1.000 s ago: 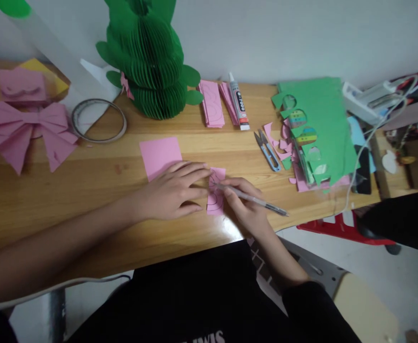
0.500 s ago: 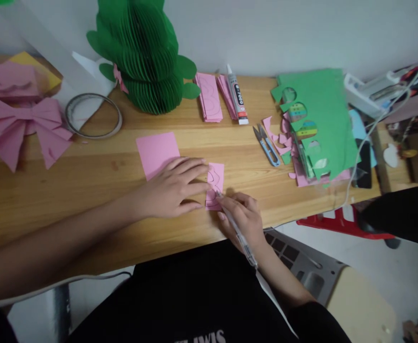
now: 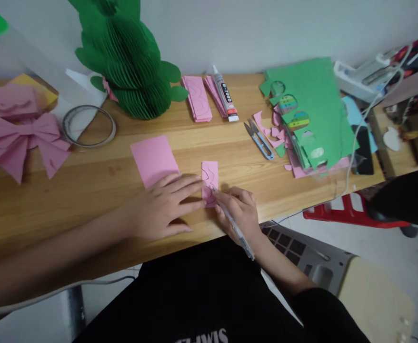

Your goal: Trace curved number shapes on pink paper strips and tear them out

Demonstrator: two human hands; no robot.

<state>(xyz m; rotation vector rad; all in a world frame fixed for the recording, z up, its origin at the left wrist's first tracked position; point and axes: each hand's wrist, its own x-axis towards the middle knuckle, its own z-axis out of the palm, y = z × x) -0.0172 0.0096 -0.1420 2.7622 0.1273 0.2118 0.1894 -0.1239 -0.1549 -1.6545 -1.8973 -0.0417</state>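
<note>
My right hand [image 3: 240, 212] grips a clear pen [image 3: 235, 228], its tip on a small pink paper strip [image 3: 210, 174]. Dark curved lines are drawn on the strip. My left hand [image 3: 166, 205] lies flat with fingers spread, its fingertips at the strip's left edge. Just beyond that hand is a larger pink paper square [image 3: 154, 157], its near corner close to my knuckles. Farther back lie a stack of pink strips with a drawn outline [image 3: 197, 100] and a second pink stack [image 3: 215, 95], with a glue tube [image 3: 226, 95] against it.
Blue-handled thread snips [image 3: 260, 139] lie beside pink scraps [image 3: 266, 127] and a cut green sheet [image 3: 312, 105]. At left are a tape roll [image 3: 113, 131], a pink paper bow [image 3: 26, 133] and a green honeycomb paper figure [image 3: 134, 71]. A phone [image 3: 364, 150] sits at right.
The pen has traced more line on the strip, around its lower part. My left hand has slid slightly back toward me, showing more of the strip. The whole view has shifted a little.
</note>
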